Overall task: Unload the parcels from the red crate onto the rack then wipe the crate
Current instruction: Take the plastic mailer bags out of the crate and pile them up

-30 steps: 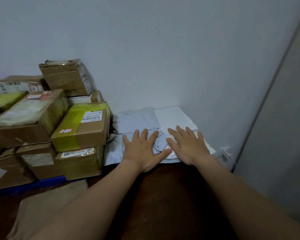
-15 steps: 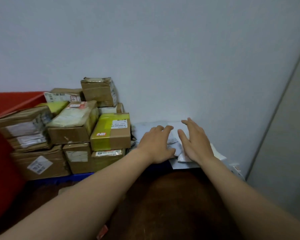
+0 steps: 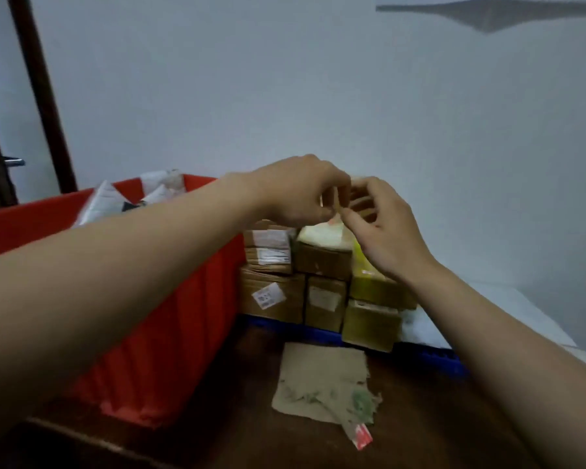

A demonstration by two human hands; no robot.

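The left hand (image 3: 298, 192) and right hand (image 3: 384, 231) meet before the stacked, taped cardboard boxes (image 3: 322, 286), fingers curled; blur hides whether they pinch anything. Left of the stack stands the ribbed red plastic crate (image 3: 183, 272), holding soft white mailers (image 3: 104, 203). The boxes sit on a blue rack (image 3: 432, 358).

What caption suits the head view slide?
Left hand and right hand close together over stacked boxes beside the red crate.

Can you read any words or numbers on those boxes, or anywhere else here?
Lower left box, white label: dark marks, too blurred to read.
Top left box, label: too blurred to read.
Lower middle box, label: too blurred to read.
No other writing shows.
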